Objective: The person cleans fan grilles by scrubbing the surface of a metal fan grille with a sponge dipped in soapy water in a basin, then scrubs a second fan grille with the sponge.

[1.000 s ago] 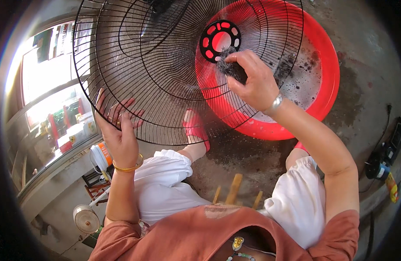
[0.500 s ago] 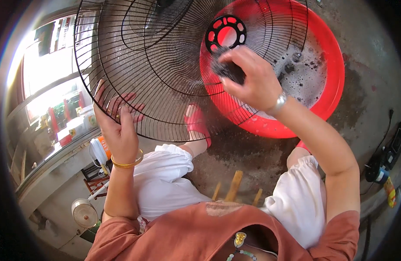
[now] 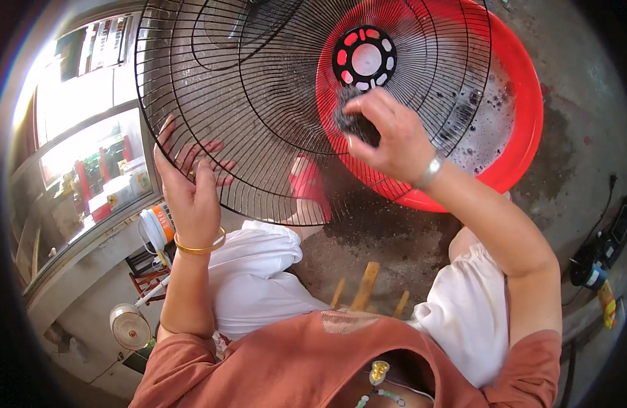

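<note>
The left hand (image 3: 191,183) grips the rim of a black wire fan guard (image 3: 286,102), which partly overlaps a red basin (image 3: 529,115) of foamy water (image 3: 493,129). The right hand (image 3: 395,136) holds a fuzzy dark grey scrubber (image 3: 353,121) at the wires just below the round hub (image 3: 349,64). A white-and-orange bucket (image 3: 153,228) sits at left.

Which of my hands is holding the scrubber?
Your right hand, wearing the silver bracelet, holds the dark grey scrubber; your left hand, with the gold bangle, holds the black wire fan guard.
</note>
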### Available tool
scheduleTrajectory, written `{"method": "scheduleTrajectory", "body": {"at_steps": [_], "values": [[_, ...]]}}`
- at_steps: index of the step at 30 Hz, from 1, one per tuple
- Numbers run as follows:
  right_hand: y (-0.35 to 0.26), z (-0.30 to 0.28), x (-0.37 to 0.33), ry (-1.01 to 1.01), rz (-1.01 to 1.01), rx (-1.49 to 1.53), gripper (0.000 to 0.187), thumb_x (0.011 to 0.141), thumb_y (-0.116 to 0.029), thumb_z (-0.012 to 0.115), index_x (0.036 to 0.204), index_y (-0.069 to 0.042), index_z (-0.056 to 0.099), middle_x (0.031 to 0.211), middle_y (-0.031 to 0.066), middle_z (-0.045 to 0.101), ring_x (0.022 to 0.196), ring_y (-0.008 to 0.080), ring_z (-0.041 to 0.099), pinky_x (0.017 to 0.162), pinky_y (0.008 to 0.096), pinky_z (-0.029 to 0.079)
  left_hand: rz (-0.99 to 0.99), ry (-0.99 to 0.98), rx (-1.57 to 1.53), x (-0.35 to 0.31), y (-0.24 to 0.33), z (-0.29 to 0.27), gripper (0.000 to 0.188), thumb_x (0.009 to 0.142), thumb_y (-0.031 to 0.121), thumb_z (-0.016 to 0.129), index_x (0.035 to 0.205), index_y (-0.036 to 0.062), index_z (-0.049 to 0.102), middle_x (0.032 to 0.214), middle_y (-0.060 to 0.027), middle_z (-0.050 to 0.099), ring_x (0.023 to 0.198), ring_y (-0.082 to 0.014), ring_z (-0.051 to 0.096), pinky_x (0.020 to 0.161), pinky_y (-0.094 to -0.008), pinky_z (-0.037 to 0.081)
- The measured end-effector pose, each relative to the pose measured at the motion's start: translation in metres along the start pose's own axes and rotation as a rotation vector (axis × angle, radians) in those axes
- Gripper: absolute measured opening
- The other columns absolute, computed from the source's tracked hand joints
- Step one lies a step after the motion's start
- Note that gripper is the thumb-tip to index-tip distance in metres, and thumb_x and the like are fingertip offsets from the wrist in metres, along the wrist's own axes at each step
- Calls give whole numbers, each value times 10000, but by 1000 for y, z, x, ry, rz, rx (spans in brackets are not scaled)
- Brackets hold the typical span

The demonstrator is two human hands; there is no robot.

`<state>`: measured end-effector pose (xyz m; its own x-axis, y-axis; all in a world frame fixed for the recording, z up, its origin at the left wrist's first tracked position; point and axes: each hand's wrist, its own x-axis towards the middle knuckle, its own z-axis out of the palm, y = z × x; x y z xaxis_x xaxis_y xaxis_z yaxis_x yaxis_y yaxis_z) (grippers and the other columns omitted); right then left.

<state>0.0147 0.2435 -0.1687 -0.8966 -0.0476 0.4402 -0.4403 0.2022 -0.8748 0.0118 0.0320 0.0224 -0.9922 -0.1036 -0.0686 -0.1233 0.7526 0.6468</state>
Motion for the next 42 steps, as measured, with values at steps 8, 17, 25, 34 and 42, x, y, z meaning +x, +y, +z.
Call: {"method": "scheduleTrajectory", "body": {"at_steps": [8, 17, 25, 34, 42], "values": [[27, 2, -68, -362, 38, -134, 268, 688, -143, 683, 897, -111, 518, 852, 96, 522, 761, 314, 592, 602, 429, 502, -55, -33, -28, 14, -15, -16, 577, 895, -54, 401, 1442, 62, 259, 1105, -174, 577, 812, -187, 647, 617, -249, 555], [108, -71, -78, -346, 556, -733, 229, 803, -215, 614, 997, -128, 527, 930, 164, 595, 757, 363, 638, 631, 488, 518, 142, -30, 24, 10, -7, -17, 587, 929, -25, 439, 1474, 47, 233, 1206, -164, 541, 1058, -208, 594, 778, -304, 554], [92, -25, -108, -316, 823, -540, 352, 842, -250, 601, 1071, -58, 415, 1009, 247, 562, 822, 447, 628, 735, 521, 524, 80, -53, -199, -6, -41, 7, 662, 879, -46, 562, 1458, 57, 258, 1276, -203, 529, 1063, -247, 595, 909, -360, 496], [23, 25, -116, -483, 415, 5, 296, 810, -241, 626, 1059, -110, 534, 996, 157, 582, 875, 356, 623, 748, 463, 510, -485, -280, -418, -40, -79, 16, 528, 813, -22, 528, 1322, 16, 396, 1195, -194, 582, 996, -309, 640, 779, -426, 554], [138, -89, -54, -469, 290, -952, 214, 830, -106, 552, 1026, -189, 534, 964, 130, 560, 799, 314, 658, 627, 436, 544, -421, -330, -194, -6, -30, -3, 417, 824, 4, 482, 1238, -11, 434, 1208, -186, 580, 990, -288, 639, 664, -380, 573]]}}
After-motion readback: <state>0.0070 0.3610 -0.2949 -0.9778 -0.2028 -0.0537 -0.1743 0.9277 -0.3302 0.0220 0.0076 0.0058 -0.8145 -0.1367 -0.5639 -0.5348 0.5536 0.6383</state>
